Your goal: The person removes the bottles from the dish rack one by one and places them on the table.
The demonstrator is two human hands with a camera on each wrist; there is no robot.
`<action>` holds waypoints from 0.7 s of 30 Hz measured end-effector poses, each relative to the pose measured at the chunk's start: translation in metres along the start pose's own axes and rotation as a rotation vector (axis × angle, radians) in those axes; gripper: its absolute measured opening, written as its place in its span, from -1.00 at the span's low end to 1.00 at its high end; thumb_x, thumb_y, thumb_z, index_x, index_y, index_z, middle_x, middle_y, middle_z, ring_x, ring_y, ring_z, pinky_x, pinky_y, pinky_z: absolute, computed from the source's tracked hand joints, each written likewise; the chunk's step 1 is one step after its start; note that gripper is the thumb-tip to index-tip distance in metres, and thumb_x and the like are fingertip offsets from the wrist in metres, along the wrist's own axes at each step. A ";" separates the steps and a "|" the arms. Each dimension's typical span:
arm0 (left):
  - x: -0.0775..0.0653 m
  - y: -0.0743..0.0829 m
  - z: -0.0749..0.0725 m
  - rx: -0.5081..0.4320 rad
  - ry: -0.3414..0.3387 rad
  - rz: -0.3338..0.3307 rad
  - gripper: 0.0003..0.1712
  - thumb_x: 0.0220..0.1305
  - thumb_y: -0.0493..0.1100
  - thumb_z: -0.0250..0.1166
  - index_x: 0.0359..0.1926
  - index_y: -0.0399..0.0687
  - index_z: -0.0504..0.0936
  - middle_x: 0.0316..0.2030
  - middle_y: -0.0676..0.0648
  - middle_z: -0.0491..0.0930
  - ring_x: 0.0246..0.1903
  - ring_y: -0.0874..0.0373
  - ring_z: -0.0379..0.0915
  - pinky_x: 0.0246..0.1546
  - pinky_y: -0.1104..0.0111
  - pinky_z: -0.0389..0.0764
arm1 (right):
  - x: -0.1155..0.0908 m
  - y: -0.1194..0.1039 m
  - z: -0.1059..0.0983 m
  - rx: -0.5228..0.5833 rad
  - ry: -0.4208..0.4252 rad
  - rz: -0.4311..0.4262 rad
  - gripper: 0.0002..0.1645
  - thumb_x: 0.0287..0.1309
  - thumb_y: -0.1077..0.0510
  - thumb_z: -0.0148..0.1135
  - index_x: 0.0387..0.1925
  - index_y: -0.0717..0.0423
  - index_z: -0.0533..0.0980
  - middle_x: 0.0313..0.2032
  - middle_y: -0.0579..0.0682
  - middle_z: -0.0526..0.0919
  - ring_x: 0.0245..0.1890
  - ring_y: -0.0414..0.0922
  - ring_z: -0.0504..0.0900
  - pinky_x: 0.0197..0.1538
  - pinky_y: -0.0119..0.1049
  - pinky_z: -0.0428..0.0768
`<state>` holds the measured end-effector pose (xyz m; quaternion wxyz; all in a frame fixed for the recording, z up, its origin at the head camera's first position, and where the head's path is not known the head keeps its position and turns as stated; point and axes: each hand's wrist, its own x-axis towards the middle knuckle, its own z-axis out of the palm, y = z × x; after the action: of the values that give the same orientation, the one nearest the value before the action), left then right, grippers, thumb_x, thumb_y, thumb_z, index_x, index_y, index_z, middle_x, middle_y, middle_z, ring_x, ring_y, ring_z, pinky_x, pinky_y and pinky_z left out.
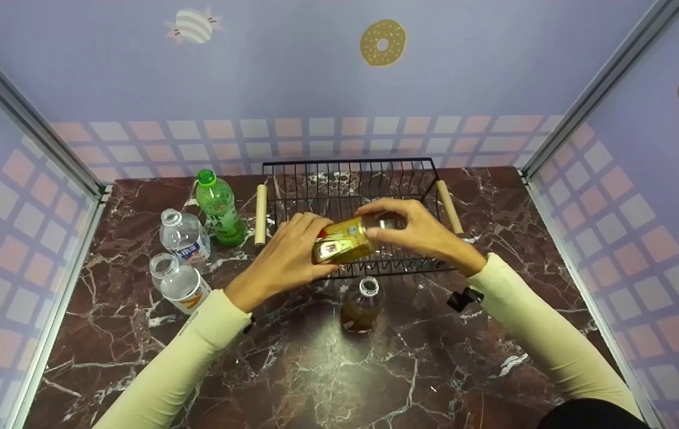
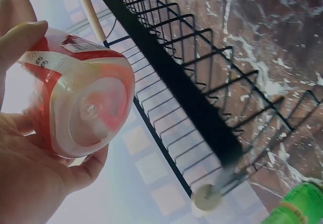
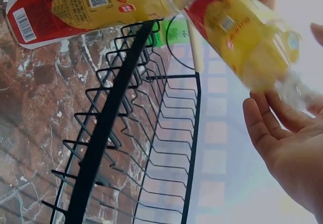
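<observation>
A bottle [image 1: 344, 241] with a yellow and red label is held on its side above the front of a black wire rack [image 1: 348, 161]. My left hand [image 1: 289, 253] grips its lower part; the left wrist view shows the round base of the bottle [image 2: 91, 108] between thumb and fingers. Around its clear neck, my right hand [image 1: 414, 229] has thumb and fingers spread. In the right wrist view the fingers [image 3: 272, 115] of that hand lie loosely beside the bottle [image 3: 242, 37]. A second bottle [image 1: 363, 313], with the same yellow and red label [image 3: 86, 12], stands uncapped before the rack.
Left of the rack stand a green bottle [image 1: 220, 208] and two clear bottles, one with a blue label [image 1: 187, 238], one with an orange mark [image 1: 181, 283]. Wooden handles [image 1: 261, 214] flank the rack. Patterned walls [image 1: 315, 71] enclose the marbled table [image 1: 327, 381].
</observation>
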<state>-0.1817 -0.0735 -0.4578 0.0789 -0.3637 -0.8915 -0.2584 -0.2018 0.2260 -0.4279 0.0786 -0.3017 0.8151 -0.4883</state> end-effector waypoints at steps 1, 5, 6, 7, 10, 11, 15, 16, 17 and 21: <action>-0.003 -0.001 -0.001 -0.011 0.009 -0.004 -0.11 0.14 0.01 0.73 0.37 -0.28 0.55 0.19 -0.24 0.62 0.12 -0.13 0.54 0.21 -0.01 0.68 | -0.001 0.000 -0.002 0.010 0.009 0.004 -0.42 0.42 -0.05 0.43 0.37 0.05 0.65 0.25 0.04 0.74 0.12 0.04 0.73 0.17 0.02 0.78; -0.012 -0.003 -0.006 -0.060 0.068 -0.007 -0.06 0.06 -0.03 0.78 0.36 -0.31 0.54 0.20 -0.25 0.62 0.14 -0.14 0.53 0.27 -0.01 0.66 | -0.004 0.003 -0.008 0.021 0.046 0.014 -0.46 0.49 -0.05 0.37 0.37 0.06 0.65 0.29 0.02 0.74 0.16 0.08 0.72 0.23 0.03 0.73; -0.014 -0.004 -0.007 -0.075 0.082 -0.007 -0.05 0.05 -0.04 0.78 0.36 -0.32 0.53 0.21 -0.25 0.61 0.15 -0.14 0.53 0.29 0.00 0.65 | -0.005 0.004 -0.009 0.028 0.052 0.015 -0.47 0.50 -0.03 0.35 0.37 0.08 0.65 0.30 0.03 0.73 0.16 0.08 0.73 0.22 0.01 0.74; -0.015 -0.004 -0.008 -0.089 0.095 -0.007 -0.05 0.05 -0.05 0.79 0.36 -0.32 0.53 0.21 -0.24 0.61 0.16 -0.13 0.53 0.31 0.02 0.65 | -0.006 0.005 -0.011 0.036 0.059 0.014 -0.48 0.52 -0.02 0.33 0.37 0.10 0.64 0.30 0.03 0.73 0.16 0.08 0.73 0.21 0.00 0.75; -0.020 -0.004 -0.010 -0.135 0.123 -0.017 -0.08 0.04 -0.10 0.79 0.34 -0.32 0.54 0.22 -0.24 0.60 0.17 -0.12 0.52 0.32 0.07 0.65 | -0.008 0.009 -0.014 0.049 0.084 0.006 -0.50 0.58 0.02 0.25 0.37 0.15 0.64 0.29 0.03 0.74 0.23 0.05 0.71 0.31 -0.03 0.69; -0.021 -0.004 -0.011 -0.150 0.128 -0.022 -0.09 0.04 -0.11 0.78 0.34 -0.32 0.54 0.22 -0.24 0.60 0.18 -0.12 0.52 0.33 0.07 0.64 | -0.009 0.011 -0.015 0.051 0.093 0.001 -0.51 0.59 0.04 0.22 0.37 0.17 0.64 0.28 0.03 0.75 0.25 0.03 0.71 0.34 -0.03 0.67; -0.026 -0.002 -0.012 -0.190 0.137 -0.047 -0.10 0.04 -0.15 0.78 0.34 -0.33 0.54 0.25 -0.26 0.58 0.23 -0.13 0.51 0.37 0.07 0.63 | -0.012 0.016 -0.018 0.046 0.123 -0.010 -0.54 0.62 0.06 0.17 0.34 0.19 0.66 0.24 0.03 0.78 0.26 0.01 0.71 0.48 0.07 0.52; -0.027 -0.001 -0.013 -0.199 0.138 -0.054 -0.09 0.04 -0.16 0.78 0.35 -0.34 0.53 0.26 -0.26 0.57 0.24 -0.14 0.51 0.38 0.06 0.62 | -0.013 0.017 -0.019 0.016 0.133 -0.010 -0.55 0.63 0.04 0.17 0.33 0.15 0.68 0.22 0.00 0.79 0.26 -0.01 0.71 0.61 0.09 0.35; -0.029 -0.001 -0.012 -0.209 0.140 -0.060 -0.09 0.04 -0.17 0.77 0.35 -0.35 0.53 0.27 -0.27 0.56 0.25 -0.14 0.51 0.38 0.04 0.63 | -0.014 0.018 -0.019 -0.018 0.141 -0.008 -0.55 0.62 0.02 0.17 0.32 0.10 0.69 0.22 -0.04 0.79 0.26 -0.03 0.72 0.70 0.09 0.14; -0.033 0.000 -0.012 -0.237 0.148 -0.082 -0.08 0.06 -0.20 0.76 0.37 -0.37 0.51 0.29 -0.30 0.54 0.25 -0.17 0.51 0.38 0.00 0.63 | -0.016 0.021 -0.022 -0.162 0.170 0.003 -0.55 0.62 -0.09 0.15 0.30 -0.06 0.72 0.20 -0.18 0.80 0.27 -0.11 0.72 0.66 -0.01 -0.72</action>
<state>-0.1579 -0.1000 -0.4581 0.0901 -0.3137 -0.8607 -0.3908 -0.2063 0.2587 -0.4371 -0.0147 -0.2636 0.8559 -0.4447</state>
